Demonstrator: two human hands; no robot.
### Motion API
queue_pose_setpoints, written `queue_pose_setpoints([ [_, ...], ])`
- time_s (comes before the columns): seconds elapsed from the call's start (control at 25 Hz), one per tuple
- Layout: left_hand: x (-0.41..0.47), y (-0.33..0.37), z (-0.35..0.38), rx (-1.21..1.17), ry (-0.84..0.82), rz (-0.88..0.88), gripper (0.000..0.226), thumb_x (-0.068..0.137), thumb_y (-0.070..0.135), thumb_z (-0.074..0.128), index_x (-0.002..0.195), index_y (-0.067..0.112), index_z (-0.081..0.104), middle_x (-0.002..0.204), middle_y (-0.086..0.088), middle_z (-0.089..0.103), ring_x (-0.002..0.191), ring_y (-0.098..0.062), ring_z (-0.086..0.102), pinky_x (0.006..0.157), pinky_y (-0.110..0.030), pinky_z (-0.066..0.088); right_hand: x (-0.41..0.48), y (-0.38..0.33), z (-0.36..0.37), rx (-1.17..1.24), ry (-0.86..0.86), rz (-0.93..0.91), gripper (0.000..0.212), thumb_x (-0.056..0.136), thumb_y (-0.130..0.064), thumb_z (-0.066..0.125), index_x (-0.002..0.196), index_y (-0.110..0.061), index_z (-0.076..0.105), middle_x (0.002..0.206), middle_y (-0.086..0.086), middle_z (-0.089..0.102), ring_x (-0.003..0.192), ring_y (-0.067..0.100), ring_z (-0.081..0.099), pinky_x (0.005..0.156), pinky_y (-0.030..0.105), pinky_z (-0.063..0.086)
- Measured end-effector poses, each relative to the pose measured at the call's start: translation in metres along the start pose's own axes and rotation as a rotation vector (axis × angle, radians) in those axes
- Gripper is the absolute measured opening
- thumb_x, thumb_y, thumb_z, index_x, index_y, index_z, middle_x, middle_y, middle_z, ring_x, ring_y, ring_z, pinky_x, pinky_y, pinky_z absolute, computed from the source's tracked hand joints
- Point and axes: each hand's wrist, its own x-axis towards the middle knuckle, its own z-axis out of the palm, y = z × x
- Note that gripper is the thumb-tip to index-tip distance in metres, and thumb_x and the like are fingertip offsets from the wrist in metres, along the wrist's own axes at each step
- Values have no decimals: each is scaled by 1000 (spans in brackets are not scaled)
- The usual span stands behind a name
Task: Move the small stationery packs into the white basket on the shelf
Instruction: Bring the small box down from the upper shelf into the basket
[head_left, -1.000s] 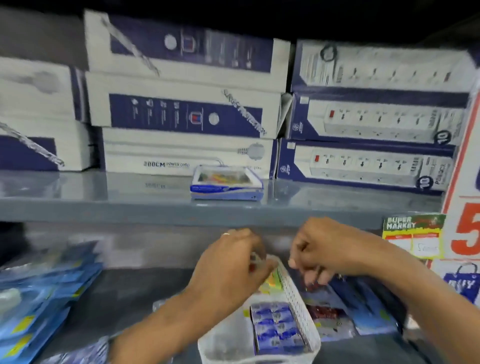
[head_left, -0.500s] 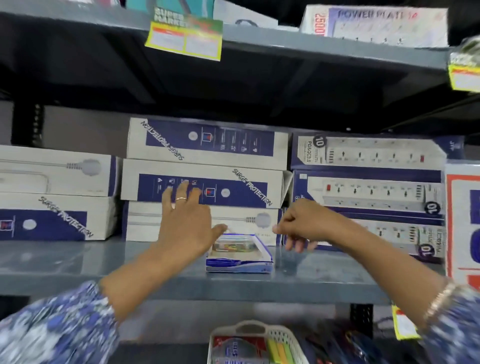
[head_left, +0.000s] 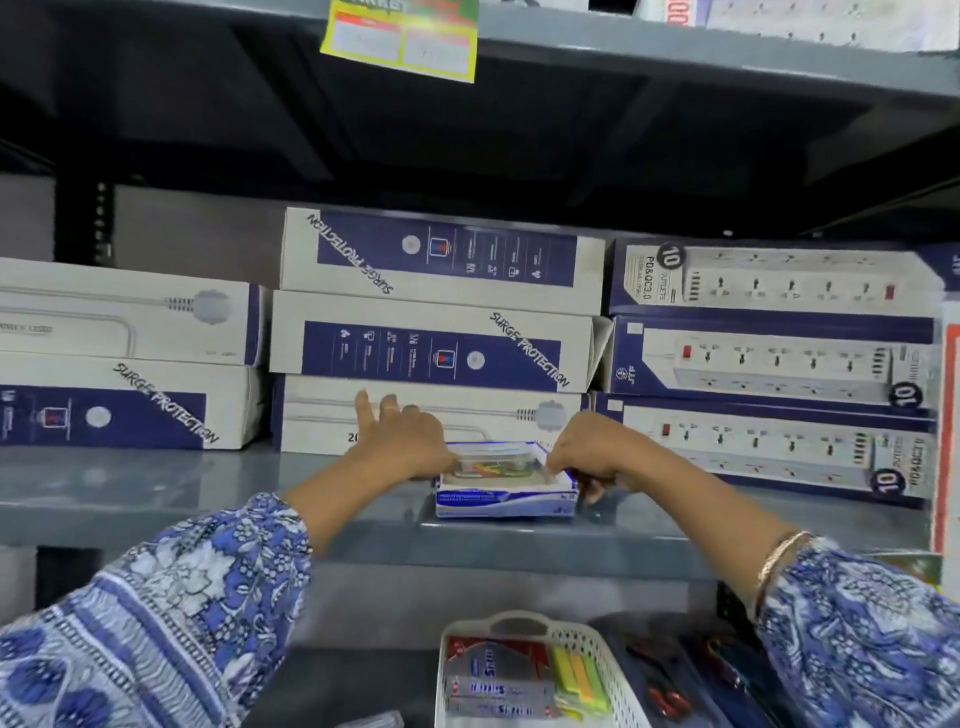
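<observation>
Now the left hand (head_left: 402, 441), fingers spread, touches the pack (head_left: 506, 493) on the shelf (head_left: 208, 488); the curled right hand (head_left: 597, 454) pinches its edge. Next, probably, lifting it down into the basket (head_left: 517, 620).

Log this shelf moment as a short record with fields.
stationery pack: flat on middle shelf, between both hands
left hand: fingers straight, at pack's left edge
right hand: fingers curled at pack's right edge; grip unclear
white basket: shelf below, holding several packs
behind: stacked power-strip boxes
</observation>
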Motion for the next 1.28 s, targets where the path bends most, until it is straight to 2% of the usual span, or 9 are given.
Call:
queue_pose_setpoints([
  [0.24,-31,-26,-18,-51,45,-6,39,83,49,56,61,18,51,113,-1,54,137,-22,15,108,-48,-1,-40,-9,-5,196,-47,-135,38,85,4,57,54,-6,38,18,-6,37,16,6,40,27,11,39],
  [0.36,-52,-37,-22,-51,78,10,40,81,44,58,55,17,44,83,2,52,128,-23,30,108,-46,8,-60,-12,1,233,-73,-176,42,85,4,56,48,-6,40,20,-7,35,17,5,38,29,13,42],
  [0.52,-81,-44,-19,-109,116,4,39,81,43,55,53,16,51,121,3,56,126,-17,28,105,-43,3,-88,-9,8,260,-77,-230,37,86,1,58,50,-2,49,23,-5,41,20,6,41,29,13,39],
  [0.68,-125,-46,-5,-241,242,47,32,80,40,56,67,13,68,120,10,53,130,-8,18,97,-29,-6,-121,7,19,289,-69,-260,16,85,1,60,76,13,65,32,3,52,22,6,43,29,8,34],
  [0.8,-165,-43,13,-277,345,74,47,70,58,42,58,19,67,112,21,45,123,1,16,98,-24,-10,-147,28,31,330,-96,-252,16,84,0,60,87,13,68,63,34,67,37,19,53,32,11,40],
  [0.88,-187,-35,28,-288,402,107,49,56,59,31,47,21,61,104,20,48,111,3,21,94,-22,-8,-159,43,41,350,-143,-218,15,84,-1,58,86,9,69,74,37,68,50,29,57,35,15,43],
  [1.12,-188,-13,100,-281,444,169,30,61,44,43,36,30,32,100,3,62,108,-18,34,96,-36,7,-149,96,84,319,-155,-100,15,85,4,56,87,3,71,79,42,67,72,62,61,69,60,53],
  [1.2,-172,0,124,-276,256,100,34,73,41,47,43,28,39,124,6,51,121,-14,20,101,-36,-6,-128,120,103,257,-110,-56,13,83,4,55,88,12,64,77,45,64,67,54,66,62,50,53],
  [1.28,-145,12,161,-271,64,28,26,85,39,48,69,26,64,139,8,34,131,-16,9,105,-39,-9,-102,144,123,153,-55,-20,17,80,2,56,85,18,58,60,38,57,46,22,66,50,23,46],
])
